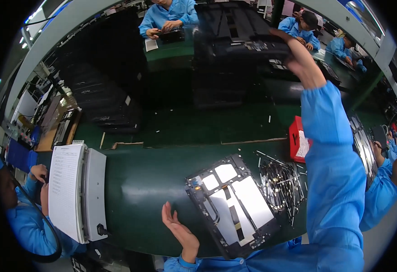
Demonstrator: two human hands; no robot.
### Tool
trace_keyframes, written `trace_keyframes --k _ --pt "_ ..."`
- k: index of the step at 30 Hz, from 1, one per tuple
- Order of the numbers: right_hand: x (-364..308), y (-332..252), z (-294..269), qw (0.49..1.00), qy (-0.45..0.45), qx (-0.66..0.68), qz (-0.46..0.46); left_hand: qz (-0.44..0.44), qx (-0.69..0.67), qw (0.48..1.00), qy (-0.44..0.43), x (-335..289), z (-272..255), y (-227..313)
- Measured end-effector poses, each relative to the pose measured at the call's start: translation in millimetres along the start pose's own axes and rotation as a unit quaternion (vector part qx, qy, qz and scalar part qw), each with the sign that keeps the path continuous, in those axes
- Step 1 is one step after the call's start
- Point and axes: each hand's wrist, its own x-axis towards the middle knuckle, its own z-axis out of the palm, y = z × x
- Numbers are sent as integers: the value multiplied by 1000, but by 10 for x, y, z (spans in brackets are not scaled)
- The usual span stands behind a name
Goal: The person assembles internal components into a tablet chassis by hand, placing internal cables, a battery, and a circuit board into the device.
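With my right arm stretched forward, my right hand (297, 59) grips the right edge of a black flat device chassis (241, 31), slightly blurred, above a dark stack (219, 86). My left hand (181, 231) is open, palm up and fingers apart, near the front edge of the green table (139, 190). Right of it lies an opened tablet-like chassis (241, 208), black-framed with silver plates and small boards, set at an angle. My left hand does not touch it. A pile of thin dark and shiny strips (282, 186) lies beside its right edge.
A red bin (295, 138) holding white paper stands beyond the strips. Tall stacks of black panels (112, 106) rise at the far left. A white box (94, 195) with a printed sheet (67, 190) sits at the left. Co-workers in blue sit across (173, 16) and at both sides.
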Motion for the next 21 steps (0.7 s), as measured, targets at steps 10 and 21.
trace_keyframes --k 10,21 --pt "806 405 -72 823 69 -521 -215 -26 13 999 -20 -15 -29 34" --pt "-2253 280 -157 743 -200 -638 -32 -27 14 999 -29 35 -55 19"
